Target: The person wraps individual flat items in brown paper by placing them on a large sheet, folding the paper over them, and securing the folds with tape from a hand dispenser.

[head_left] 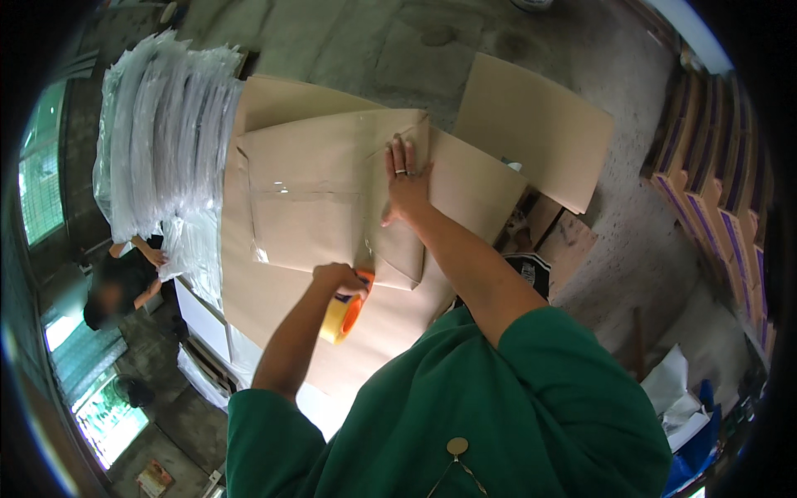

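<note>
- The left hand was wrapped around a roll of tape with an orange core, holding it at the near edge of the brown paper parcel.
- The right hand lay flat and open on the parcel's top, fingers spread, a ring on one finger, gripping nothing.
- The parcel sat on the desk, which was covered with large brown paper sheets; clear tape shone across the parcel's folded flaps.
- Beside the parcel, on the person's left, rose a tall stack of flat items in clear plastic, right against the brown paper.
- Beyond the desk, a loose cardboard sheet lay on the bare concrete floor.
- Along the right wall stood rows of cardboard boxes with purple edges.
- Far to the left, down low, another person in dark clothes bent near the plastic stack, with windows behind.
</note>
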`<action>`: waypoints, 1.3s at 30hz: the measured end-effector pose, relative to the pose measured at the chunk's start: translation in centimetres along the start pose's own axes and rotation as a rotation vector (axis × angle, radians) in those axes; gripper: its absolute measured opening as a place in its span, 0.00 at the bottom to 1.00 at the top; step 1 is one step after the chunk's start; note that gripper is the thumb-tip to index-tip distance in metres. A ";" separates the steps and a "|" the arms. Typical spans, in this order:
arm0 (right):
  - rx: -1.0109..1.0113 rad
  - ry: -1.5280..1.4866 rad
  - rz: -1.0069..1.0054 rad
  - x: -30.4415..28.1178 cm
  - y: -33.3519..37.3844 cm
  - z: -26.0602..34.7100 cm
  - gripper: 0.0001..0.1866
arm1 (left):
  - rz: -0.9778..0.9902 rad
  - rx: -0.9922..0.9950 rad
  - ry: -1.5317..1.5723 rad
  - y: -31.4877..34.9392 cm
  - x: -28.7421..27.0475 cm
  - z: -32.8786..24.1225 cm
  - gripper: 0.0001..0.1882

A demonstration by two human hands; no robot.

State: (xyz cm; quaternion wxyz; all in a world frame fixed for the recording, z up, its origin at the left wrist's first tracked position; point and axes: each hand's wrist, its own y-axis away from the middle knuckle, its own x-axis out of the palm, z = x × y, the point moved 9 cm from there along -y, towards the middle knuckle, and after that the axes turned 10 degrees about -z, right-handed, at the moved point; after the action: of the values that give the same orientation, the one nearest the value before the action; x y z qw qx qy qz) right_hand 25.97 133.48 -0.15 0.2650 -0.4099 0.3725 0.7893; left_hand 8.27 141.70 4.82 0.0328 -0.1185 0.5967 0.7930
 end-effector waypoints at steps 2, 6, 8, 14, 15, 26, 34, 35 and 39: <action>0.002 0.006 -0.016 -0.9 0.2 0.2 0.73 | 0.047 -0.109 0.003 -0.4 0.7 0.2 0.27; 0.001 -0.025 -0.051 -1.0 0.1 -1.2 0.71 | 0.087 -0.047 -0.237 -1.0 -2.1 -3.7 0.26; -0.013 -0.026 -0.059 -0.7 0.4 -0.5 0.71 | 0.267 -0.037 -0.208 -4.0 0.7 -3.5 0.26; 0.024 -0.061 -0.113 0.0 0.5 -0.9 0.71 | 0.856 0.199 0.230 -3.8 13.6 -0.9 0.22; 0.105 0.086 -0.185 0.1 -0.2 -2.1 0.71 | 0.710 0.166 0.044 -4.4 16.9 0.4 0.24; -0.017 -0.105 -0.333 -2.8 -4.1 -0.3 0.52 | -0.880 -1.054 0.763 1.9 34.9 12.8 0.39; 0.055 -0.017 -0.182 -4.4 -11.7 -0.8 0.43 | -1.620 -0.433 1.954 -4.5 17.4 3.3 0.43; 0.063 -0.045 -0.153 -4.3 -12.1 -0.9 0.43 | -1.711 -0.399 2.101 -4.8 15.8 2.7 0.44; 0.106 -0.039 0.127 -0.5 -6.7 -3.5 0.49 | -1.660 -0.347 2.550 -4.9 19.1 2.4 0.40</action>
State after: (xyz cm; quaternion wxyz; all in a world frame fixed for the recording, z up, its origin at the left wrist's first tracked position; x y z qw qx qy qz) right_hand 32.68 134.50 -3.59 0.2430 -0.3554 0.4337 0.7915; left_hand -9.69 143.67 -3.52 -0.0791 -0.9914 -0.1030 -0.0175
